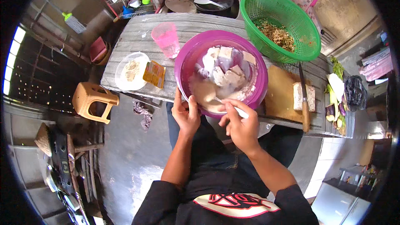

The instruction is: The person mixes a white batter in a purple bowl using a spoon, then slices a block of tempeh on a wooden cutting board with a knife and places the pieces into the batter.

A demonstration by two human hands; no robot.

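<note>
A purple plastic basin (221,34) stands at the front edge of the table, holding pale pieces of what looks like tempeh (225,52) beside a runny cream-coloured batter (201,89). My left hand (187,114) grips the near left of its rim, thumb on the inner side and fingers outside. Between the fingers of my right hand (242,125) is the white handle of a spoon (241,112). It slants over the near rim, and its front end is down in the batter, blurred and partly hidden.
Left of the basin are a pink cup (165,39) with clear liquid, a bowl of pale powder (131,70) and a yellow sachet (154,74). A green colander (281,9) stands behind right. Rightward, a knife (303,100) lies across a tempeh block (297,92) on a cutting board (276,90), near vegetables (336,100).
</note>
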